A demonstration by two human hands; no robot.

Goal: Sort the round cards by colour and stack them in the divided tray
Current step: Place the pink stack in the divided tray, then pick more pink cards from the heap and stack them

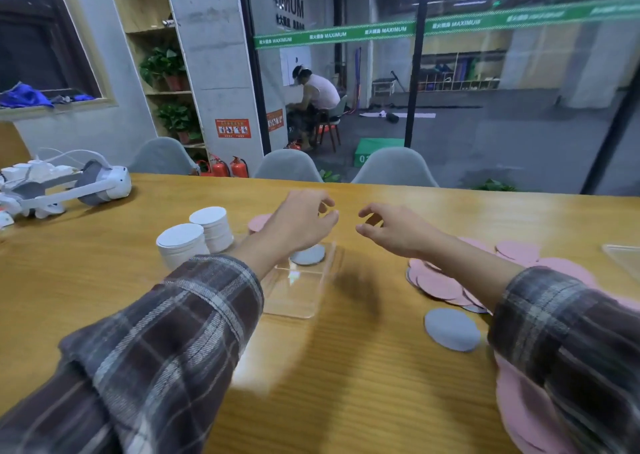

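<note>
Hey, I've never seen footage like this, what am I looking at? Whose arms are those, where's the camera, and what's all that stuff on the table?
There is no machine here: a person works with bare hands. The one picture comes from a wide-angle camera worn on their head, looking forward and down, so the checked sleeves are their own arms. The left hand and right hand hover above a wooden table, fingers loosely curled; neither seems to hold anything. Below the left arm lies a clear divided tray with a grey card inside. Left of it stand two stacks of pale cards. To the right lie a loose heap of pink cards and a second grey card alone. A white headset rests far left.
</note>
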